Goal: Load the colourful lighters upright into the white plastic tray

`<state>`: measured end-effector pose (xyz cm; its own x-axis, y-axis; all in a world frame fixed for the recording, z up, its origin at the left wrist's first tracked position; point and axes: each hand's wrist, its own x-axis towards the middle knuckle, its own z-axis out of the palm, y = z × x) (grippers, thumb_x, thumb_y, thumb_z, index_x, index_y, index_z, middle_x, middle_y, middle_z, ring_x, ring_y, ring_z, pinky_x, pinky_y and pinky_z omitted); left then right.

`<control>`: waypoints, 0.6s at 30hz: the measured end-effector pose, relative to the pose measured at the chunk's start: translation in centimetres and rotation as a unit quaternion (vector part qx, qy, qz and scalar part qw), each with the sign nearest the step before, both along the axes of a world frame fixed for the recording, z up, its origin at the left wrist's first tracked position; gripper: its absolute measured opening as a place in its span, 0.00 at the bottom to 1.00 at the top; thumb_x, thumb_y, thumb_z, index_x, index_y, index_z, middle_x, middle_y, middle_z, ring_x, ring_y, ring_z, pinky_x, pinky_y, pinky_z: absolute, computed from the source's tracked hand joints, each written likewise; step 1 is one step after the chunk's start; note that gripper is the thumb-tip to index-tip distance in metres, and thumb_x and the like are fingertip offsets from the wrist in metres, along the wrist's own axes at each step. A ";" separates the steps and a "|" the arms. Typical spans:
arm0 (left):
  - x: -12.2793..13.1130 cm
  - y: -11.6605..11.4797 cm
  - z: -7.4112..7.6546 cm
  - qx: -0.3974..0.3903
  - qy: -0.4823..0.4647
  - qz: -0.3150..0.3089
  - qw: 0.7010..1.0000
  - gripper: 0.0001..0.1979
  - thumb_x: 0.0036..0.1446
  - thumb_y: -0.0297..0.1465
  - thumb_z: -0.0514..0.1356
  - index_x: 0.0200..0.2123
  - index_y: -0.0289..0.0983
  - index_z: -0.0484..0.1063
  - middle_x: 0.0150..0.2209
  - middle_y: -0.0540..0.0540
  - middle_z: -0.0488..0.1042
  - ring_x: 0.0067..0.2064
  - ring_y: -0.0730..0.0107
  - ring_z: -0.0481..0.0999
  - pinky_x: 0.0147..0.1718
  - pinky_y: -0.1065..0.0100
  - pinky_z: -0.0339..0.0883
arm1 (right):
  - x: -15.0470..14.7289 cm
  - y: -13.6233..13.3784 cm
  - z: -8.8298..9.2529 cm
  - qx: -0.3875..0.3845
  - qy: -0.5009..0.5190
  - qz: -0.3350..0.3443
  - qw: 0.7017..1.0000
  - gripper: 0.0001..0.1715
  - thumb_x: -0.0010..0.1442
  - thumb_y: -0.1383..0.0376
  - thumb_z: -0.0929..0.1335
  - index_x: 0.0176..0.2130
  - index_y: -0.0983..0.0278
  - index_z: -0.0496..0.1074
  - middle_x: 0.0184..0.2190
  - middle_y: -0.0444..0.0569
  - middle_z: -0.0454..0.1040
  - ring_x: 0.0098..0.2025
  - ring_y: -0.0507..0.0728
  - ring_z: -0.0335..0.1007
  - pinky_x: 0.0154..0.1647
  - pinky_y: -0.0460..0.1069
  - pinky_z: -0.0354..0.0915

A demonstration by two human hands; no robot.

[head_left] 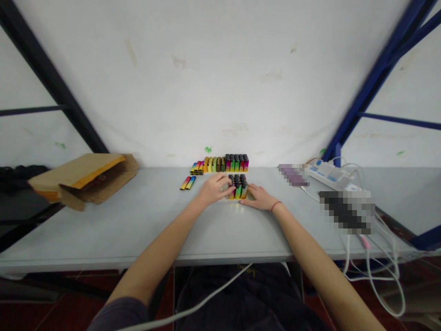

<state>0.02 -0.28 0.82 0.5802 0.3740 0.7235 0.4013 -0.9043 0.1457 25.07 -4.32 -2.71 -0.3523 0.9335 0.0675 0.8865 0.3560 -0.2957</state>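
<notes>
A block of upright lighters [237, 187] with black tops and rainbow-coloured bodies stands in front of me in a pale, clear-looking tray [224, 198]. My left hand [213, 187] comes over the tray's left part, its thumb and fingers closed at the leftmost lighters; exactly what lies between the fingertips is partly hidden. Along the right side, my right hand [259, 197] steadies the block, thumb low at the front corner and fingers against the side. Two loose lighters or lighter bodies [188, 183] lie flat to the left of my left hand.
Behind stands another row of black-topped lighters [237, 163], beside yellowish upright pieces [213, 164] and a small pile of colourful ones [197, 167]. An open cardboard box [86, 177] lies left. Right are a power strip [330, 174], white cables [368, 271] and blurred-out items.
</notes>
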 end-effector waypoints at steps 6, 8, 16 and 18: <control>-2.6 1.8 0.3 -0.104 -0.069 0.276 0.953 0.10 0.65 0.33 0.56 0.37 0.38 0.77 0.42 0.35 0.78 0.52 0.47 0.73 0.54 0.47 0.64 | 0.2 0.2 -0.2 0.001 0.006 0.008 1.000 0.43 0.65 0.38 0.66 0.66 0.63 0.66 0.71 0.62 0.62 0.73 0.70 0.56 0.70 0.65 0.55; -4.3 2.6 0.0 -0.155 -0.082 0.371 0.912 0.08 0.62 0.32 0.58 0.35 0.38 0.77 0.47 0.30 0.76 0.60 0.33 0.66 0.55 0.38 0.59 | 0.3 0.2 -0.3 0.000 0.006 0.006 1.000 0.43 0.65 0.38 0.66 0.66 0.63 0.67 0.71 0.63 0.61 0.73 0.70 0.56 0.71 0.66 0.55; -6.3 3.4 -0.8 -0.236 0.009 0.446 0.863 0.05 0.56 0.33 0.64 0.31 0.38 0.78 0.47 0.30 0.78 0.62 0.29 0.63 0.57 0.34 0.53 | 0.3 0.2 -0.3 -0.003 0.004 0.002 1.000 0.45 0.64 0.39 0.67 0.67 0.66 0.66 0.72 0.64 0.60 0.74 0.70 0.54 0.72 0.64 0.54; -5.5 3.2 -0.8 -0.253 0.038 0.427 0.867 0.06 0.55 0.34 0.65 0.30 0.38 0.77 0.44 0.30 0.79 0.61 0.31 0.66 0.57 0.35 0.55 | 0.3 0.2 -0.3 -0.004 0.003 0.003 1.000 0.46 0.65 0.39 0.67 0.67 0.66 0.65 0.72 0.64 0.60 0.74 0.70 0.55 0.72 0.65 0.54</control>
